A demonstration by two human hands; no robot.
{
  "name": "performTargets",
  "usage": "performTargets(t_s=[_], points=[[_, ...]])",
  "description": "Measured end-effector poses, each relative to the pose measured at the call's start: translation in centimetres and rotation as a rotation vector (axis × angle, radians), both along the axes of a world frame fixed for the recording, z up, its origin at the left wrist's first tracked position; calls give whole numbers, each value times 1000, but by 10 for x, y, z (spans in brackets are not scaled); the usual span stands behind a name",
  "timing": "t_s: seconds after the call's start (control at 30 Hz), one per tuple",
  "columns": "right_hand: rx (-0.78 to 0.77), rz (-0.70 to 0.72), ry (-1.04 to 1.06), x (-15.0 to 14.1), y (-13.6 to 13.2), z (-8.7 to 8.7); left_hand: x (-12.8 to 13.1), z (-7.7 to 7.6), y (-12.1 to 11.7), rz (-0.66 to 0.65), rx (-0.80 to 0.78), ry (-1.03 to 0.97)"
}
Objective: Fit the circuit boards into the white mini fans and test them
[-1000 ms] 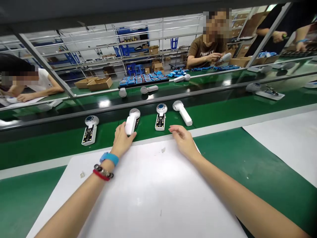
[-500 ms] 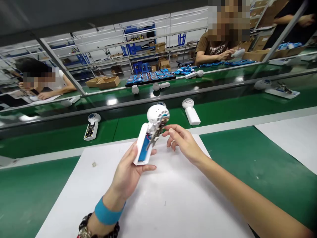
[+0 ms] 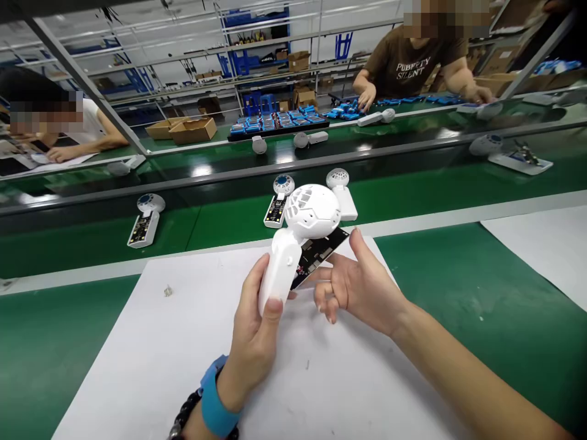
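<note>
My left hand (image 3: 254, 333) is closed round the handle of a white handheld fan shell (image 3: 300, 235), held up over the white mat (image 3: 137, 366) with its round grille head tilted toward me. A dark circuit board (image 3: 318, 252) sticks out from under the shell. My right hand (image 3: 360, 287) is beside it, palm up, thumb and fingers touching the board's edge. On the green belt behind lie three more units: an open one with its board showing (image 3: 278, 208), a closed white one (image 3: 343, 192) and another open one (image 3: 145, 219) to the left.
A metal rail (image 3: 293, 165) splits the green conveyor. Across it, a person in a brown shirt (image 3: 413, 67) and a person in white (image 3: 77, 131) work at their stations. Blue parts trays (image 3: 279, 125) and cardboard boxes (image 3: 188, 129) stand behind. Another white mat (image 3: 545, 244) lies at right.
My left hand picked a fan unit off the belt, brought it over the mat and turned it grille-side toward me. My right hand came up under it to the circuit board.
</note>
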State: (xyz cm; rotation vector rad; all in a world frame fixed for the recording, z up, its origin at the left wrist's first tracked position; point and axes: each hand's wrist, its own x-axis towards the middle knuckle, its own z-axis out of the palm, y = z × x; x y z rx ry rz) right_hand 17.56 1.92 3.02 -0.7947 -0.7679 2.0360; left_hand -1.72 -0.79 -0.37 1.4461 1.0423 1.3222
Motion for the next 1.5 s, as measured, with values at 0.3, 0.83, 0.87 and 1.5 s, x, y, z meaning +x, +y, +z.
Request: performTargets(t_s=[0.3,0.83,0.87,1.5], points=[[500,-330,-359,-9,-17,9,3,8,0,-12,-84,-166],[852,-710,-868,-12,-25,12,17,14,-7,-210,-445,-385],[900,-710,-913,-11,-24,11,17,14,-7,-214,-468,-395],[1127,-634,-1274,-14,-22,-5,23,10,-11,-289,-613,-439]])
